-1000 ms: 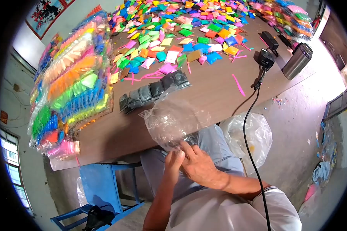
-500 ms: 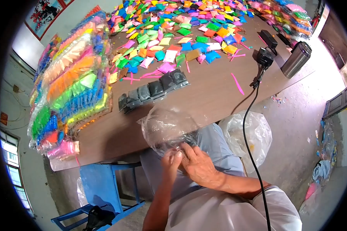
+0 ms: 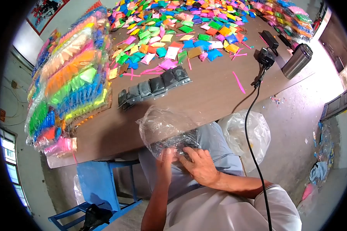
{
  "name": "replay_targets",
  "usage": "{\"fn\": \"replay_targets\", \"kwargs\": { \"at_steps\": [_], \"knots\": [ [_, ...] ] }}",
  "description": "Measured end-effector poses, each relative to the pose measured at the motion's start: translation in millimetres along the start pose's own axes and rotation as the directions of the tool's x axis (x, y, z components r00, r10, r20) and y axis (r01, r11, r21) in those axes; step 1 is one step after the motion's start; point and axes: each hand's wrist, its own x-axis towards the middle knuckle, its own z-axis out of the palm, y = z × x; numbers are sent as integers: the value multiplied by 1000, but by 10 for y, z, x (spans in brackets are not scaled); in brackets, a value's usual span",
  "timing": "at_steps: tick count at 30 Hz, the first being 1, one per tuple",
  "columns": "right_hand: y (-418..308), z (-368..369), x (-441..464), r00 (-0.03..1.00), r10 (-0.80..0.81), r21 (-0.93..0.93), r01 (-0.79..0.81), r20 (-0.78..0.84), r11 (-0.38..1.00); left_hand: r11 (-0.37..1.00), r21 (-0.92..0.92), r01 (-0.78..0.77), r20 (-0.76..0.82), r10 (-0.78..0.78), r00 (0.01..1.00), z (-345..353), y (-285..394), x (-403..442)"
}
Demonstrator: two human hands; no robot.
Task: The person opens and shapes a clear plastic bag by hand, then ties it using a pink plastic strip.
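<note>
A clear plastic bag lies over the table's front edge and my lap, with dark packets showing inside its lower part. My left hand is closed at the bag's near side, thumb pointing up, pinching the film. My right hand has its fingers bent over the near right side of the bag, gripping the plastic beside the left hand. Some fingertips are hidden by the film and the hands. Just beyond the bag, a row of black packets rests on the table.
Colourful small packets cover the back of the table. Bagged packets are stacked at left. A steel flask, a power adapter and its black cable are at right. A white plastic bag stands below the edge.
My hands have shifted slightly down and the fingers have spread a little along the bag's near side. More of the dark packets inside the bag shows now.
</note>
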Motion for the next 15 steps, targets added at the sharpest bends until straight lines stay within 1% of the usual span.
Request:
{"fn": "replay_targets", "kwargs": {
  "at_steps": [2,3,5,7,9,10,12,13,15],
  "knots": [
    [21,36,-54,998,-37,15,38,-45,999,1000,6,31,-18,-31,999,-43,-59,46],
    [28,64,-81,998,-36,14,37,-42,999,998,13,61,-33,-60,998,-40,-53,62],
    [34,111,-126,997,0,120,9,-72,993,996,-10,92,-37,-93,995,-9,16,34],
    [24,105,-145,996,3,129,10,-94,992,992,-30,124,-41,-125,991,5,18,17],
    [18,93,-150,993,5,135,11,-118,991,973,-217,80,13,-79,997,5,-75,41],
    [17,86,-146,991,6,142,13,-137,990,973,-218,81,13,-80,997,0,-104,52],
    [10,77,-140,988,9,150,15,-155,989,933,-343,108,34,-102,994,-8,-151,71],
    [3,76,-139,985,14,146,12,-172,989,933,-344,110,34,-104,994,-9,-170,76],
    [-4,72,-134,982,18,142,9,-189,990,891,-437,124,38,-119,992,-10,-199,85]
  ]
}}
